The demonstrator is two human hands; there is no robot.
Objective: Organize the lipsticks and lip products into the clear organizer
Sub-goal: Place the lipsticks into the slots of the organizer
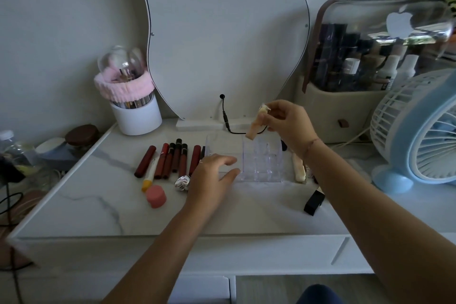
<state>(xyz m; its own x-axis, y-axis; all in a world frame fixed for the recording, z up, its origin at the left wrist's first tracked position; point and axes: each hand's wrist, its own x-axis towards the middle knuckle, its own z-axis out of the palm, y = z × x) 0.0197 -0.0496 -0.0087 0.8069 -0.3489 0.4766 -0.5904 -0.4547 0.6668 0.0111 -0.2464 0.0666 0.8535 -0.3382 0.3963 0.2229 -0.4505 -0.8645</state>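
Right hand (288, 126) is raised above the clear organizer (261, 165). Thumb and fingers pinch a peach lip tube (255, 128) near its cream cap end. The tube is tilted, cap toward 1 o'clock, lower end just over the organizer's back row and not in any slot.

Left hand (212, 175) is palm down at the organizer's 9 o'clock, fingers spread and relaxed, holding nothing. Fingertips are right at the organizer's left edge; can't tell if they touch it.

The organizer stands mid-counter (98, 205).
- Row of dark red lip tubes (170, 160) lies side by side at its 9 o'clock, past the left hand.
- White tube with yellow cap (149, 176) lies at the row's 7 o'clock end.
- Pink round pot (156, 196) sits just at 5 o'clock of that tube.
- Silver heart-shaped case (182, 182) is just beside the left hand, at its 9 o'clock.
- Cream tube (298, 168) lies at the organizer's 3 o'clock, partly behind the right forearm.
- Black lipstick (313, 202) lies at 4 o'clock.

Blue fan (419, 130) is farther out at 3 o'clock, white brush holder (138, 118) at 10 o'clock, mirror (222, 32) at 12.
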